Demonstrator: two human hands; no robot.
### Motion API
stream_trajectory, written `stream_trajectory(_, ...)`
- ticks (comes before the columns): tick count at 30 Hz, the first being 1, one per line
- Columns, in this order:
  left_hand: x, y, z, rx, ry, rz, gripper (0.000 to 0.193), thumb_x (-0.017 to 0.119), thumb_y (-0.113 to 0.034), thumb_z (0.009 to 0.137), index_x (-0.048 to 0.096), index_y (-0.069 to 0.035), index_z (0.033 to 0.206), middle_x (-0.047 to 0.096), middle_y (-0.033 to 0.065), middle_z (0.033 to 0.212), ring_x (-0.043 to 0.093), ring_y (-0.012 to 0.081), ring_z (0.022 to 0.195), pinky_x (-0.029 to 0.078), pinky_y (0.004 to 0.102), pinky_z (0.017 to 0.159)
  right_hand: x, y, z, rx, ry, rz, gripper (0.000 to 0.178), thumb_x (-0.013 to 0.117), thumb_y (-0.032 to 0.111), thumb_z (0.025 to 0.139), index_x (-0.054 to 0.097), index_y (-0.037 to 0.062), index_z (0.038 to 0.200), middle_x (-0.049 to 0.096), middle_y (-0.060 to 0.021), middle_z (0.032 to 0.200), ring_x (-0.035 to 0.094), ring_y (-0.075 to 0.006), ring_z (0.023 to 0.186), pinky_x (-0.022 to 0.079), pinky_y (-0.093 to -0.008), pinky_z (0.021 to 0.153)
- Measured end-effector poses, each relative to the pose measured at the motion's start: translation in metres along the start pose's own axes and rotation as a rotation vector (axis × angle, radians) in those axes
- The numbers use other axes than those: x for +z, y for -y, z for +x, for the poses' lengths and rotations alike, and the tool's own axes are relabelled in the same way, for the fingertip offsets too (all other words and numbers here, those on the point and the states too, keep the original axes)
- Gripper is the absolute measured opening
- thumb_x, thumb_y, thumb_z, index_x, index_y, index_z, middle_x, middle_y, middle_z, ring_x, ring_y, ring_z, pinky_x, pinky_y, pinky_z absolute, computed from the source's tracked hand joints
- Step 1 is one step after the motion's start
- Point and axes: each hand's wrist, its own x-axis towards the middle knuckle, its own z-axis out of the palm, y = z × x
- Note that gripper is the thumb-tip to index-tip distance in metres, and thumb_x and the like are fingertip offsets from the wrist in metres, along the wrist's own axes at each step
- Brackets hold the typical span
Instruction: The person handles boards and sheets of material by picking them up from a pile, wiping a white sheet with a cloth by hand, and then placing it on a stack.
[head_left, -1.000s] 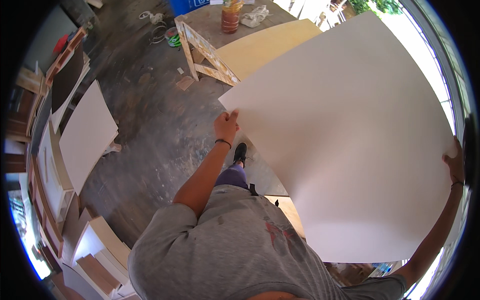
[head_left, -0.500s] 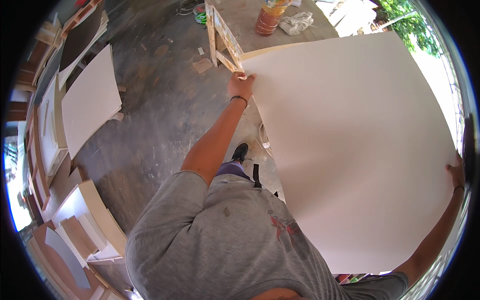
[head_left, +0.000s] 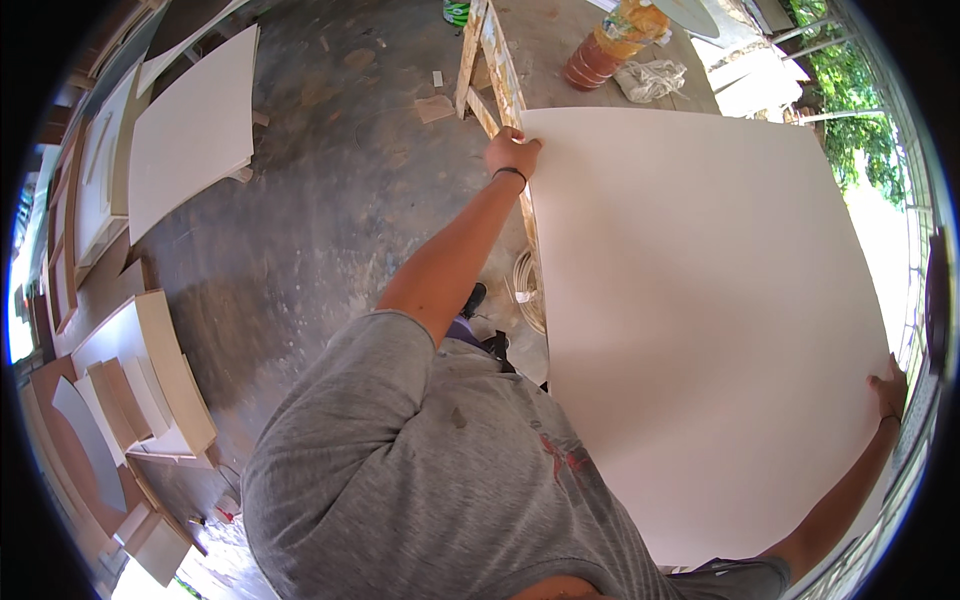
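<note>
A large white panel (head_left: 700, 290) lies broad and flat across the right half of the view. My left hand (head_left: 513, 153) grips its far left corner, fingers curled over the edge beside a paint-stained wooden trestle (head_left: 505, 75). My right hand (head_left: 888, 390) is at the right edge of the panel, thumb on top and the other fingers mostly hidden beyond the edge. A trestle rail shows along the panel's left edge; whatever supports the rest is covered by the panel.
A coil of pale cable (head_left: 528, 295) lies on the floor by the panel's left edge. Beyond the far edge stand a reddish-brown plastic container (head_left: 600, 55) and a whitish rag (head_left: 650, 80). White boards (head_left: 195, 130) and an open cabinet box (head_left: 165, 370) stand at left.
The view has shifted. The panel's right edge has come left and nearer with my right hand on it. A yellowish strip past its far edge is now hidden, and trestle rail shows along its left side.
</note>
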Motion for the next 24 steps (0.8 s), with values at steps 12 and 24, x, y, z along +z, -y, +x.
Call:
stream_trajectory(12, -0.002, 0.007, 0.003, -0.01, -0.035, 0.093, 0.04, 0.076, -0.034, 0.061, 0.061, -0.006, 0.086, 0.065, 0.0142, 0.086, 0.062, 0.0281, 0.082, 0.048, 0.0361, 0.073, -0.002, 0.061, 0.001, -0.013, 0.036, 0.156, 0.07, 0.063, -0.003, 0.068, 0.037, -0.0034, 0.132, 0.05, -0.0176, 0.126, 0.05, -0.0237, 0.111, 0.04, -0.0291, 0.095)
stream_trajectory(24, 0.0, -0.004, -0.003, 0.049, -0.031, 0.022, 0.03, 0.074, -0.025, 0.062, 0.056, -0.006, 0.077, 0.062, 0.0118, 0.073, 0.06, 0.0288, 0.073, 0.048, 0.0367, 0.066, 0.017, 0.013, 0.033, -0.043, 0.048, 0.106, 0.073, 0.067, 0.002, 0.067, 0.038, 0.0042, 0.134, 0.051, -0.0156, 0.125, 0.051, -0.0257, 0.11, 0.042, -0.0328, 0.095)
